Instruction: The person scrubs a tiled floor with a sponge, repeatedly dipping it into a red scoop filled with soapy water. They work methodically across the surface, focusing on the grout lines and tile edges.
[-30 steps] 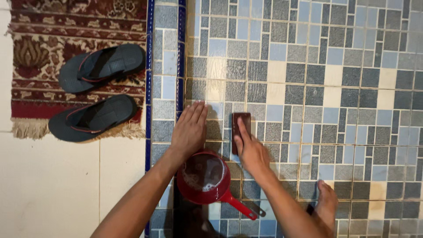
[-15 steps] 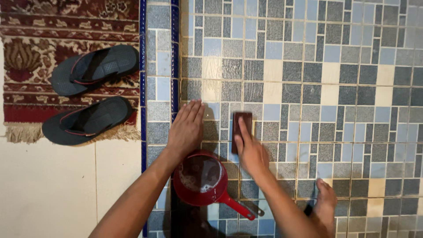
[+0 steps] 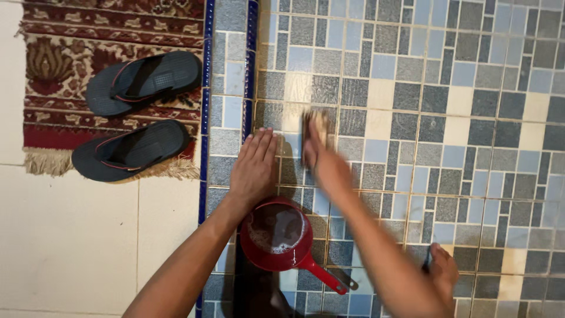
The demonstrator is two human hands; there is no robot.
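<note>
On the tiled floor [image 3: 471, 153], patterned in grey, blue and cream rectangles, both hands work close together near a dark blue border strip [image 3: 204, 147]. Left hand [image 3: 253, 168]: laid flat, palm down, fingers extended and held together, pressing on the tiles just right of the border strip; it grips nothing. Right hand [image 3: 326, 162]: blurred by motion, closed over a small brown scrubbing block [image 3: 316, 121], of which only the far end shows beyond the fingertips; the block lies against the floor, just beside the left hand's fingertips and farther from the body. Red dipper [image 3: 275, 234]: a round plastic pan with a straight handle pointing toward the lower right, standing on the tiles between the two forearms, close behind the left wrist; it holds foamy water. A bare foot [image 3: 441, 268] rests on the tiles at the lower right, beside the right forearm. Left of the border strip, a pair of dark flip-flops [image 3: 141, 115] with red-edged straps lies on a red patterned rug [image 3: 59, 65] with a fringed edge, well apart from the hands.
</note>
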